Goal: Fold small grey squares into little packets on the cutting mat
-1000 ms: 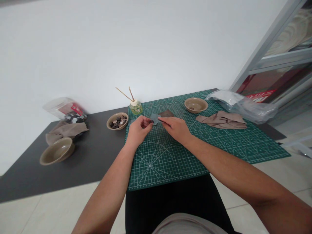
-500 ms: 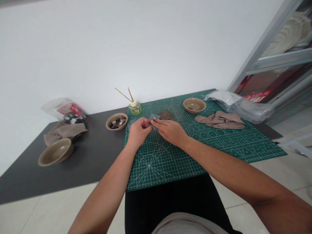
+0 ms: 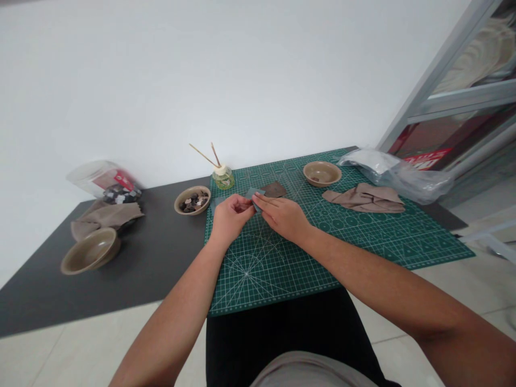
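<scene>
Head view: both hands meet over a green gridded cutting mat [image 3: 282,258] on a dark counter [image 3: 153,263]. The left hand [image 3: 229,216] and right hand [image 3: 282,215] each pinch a small flat grey-blue piece [image 3: 253,192] between fingertips, just above the mat. A brown square [image 3: 274,189] lies just behind.

A dark grey desk [image 3: 161,258] was set against the white wall. Its right part was covered by a green cutting mat [image 3: 363,236], which overhung the front edge. Near the left edge, a tan bowl [image 3: 91,250], a folded beige cloth [image 3: 102,216] and a tipped clear jar [image 3: 102,181] were placed. A small bowl of dark pieces [image 3: 192,200] was set just beside the mat's left edge. A clear plastic bag [image 3: 397,173] was laid at the far right corner.
</scene>
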`<state>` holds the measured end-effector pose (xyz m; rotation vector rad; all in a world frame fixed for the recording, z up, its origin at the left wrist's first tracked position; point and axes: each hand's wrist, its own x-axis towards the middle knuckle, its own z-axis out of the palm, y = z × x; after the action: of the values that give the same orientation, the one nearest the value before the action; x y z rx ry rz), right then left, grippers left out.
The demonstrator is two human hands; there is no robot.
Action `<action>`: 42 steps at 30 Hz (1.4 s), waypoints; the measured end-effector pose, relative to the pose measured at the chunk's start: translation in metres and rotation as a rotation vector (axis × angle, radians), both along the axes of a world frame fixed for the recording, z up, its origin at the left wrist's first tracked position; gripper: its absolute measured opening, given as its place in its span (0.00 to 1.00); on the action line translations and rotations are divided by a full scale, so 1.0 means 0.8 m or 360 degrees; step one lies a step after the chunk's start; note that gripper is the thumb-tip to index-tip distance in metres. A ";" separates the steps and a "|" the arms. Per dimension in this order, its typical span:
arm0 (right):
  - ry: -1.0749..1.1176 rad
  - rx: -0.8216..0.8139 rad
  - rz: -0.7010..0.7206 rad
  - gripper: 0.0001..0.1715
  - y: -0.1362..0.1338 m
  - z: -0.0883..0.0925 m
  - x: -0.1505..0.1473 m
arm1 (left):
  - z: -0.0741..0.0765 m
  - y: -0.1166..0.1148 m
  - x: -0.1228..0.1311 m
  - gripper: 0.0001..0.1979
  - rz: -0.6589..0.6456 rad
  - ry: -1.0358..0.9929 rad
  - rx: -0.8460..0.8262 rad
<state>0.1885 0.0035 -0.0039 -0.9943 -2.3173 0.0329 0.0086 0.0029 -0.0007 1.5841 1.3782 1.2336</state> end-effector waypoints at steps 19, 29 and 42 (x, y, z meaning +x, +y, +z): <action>0.0000 -0.0041 -0.0121 0.26 0.000 0.001 0.002 | 0.002 -0.005 0.007 0.09 -0.0046 -0.0067 -0.0008; -0.0015 0.0069 -0.0080 0.25 -0.001 0.001 0.003 | 0.000 -0.006 0.007 0.10 -0.0057 -0.0077 0.0080; -0.0050 0.0192 0.0041 0.24 -0.004 -0.002 0.000 | 0.006 -0.008 0.006 0.07 -0.0101 0.0204 0.0142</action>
<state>0.1882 0.0002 -0.0054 -0.9104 -2.3306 -0.1118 0.0133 -0.0032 0.0040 1.7821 1.3566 1.1877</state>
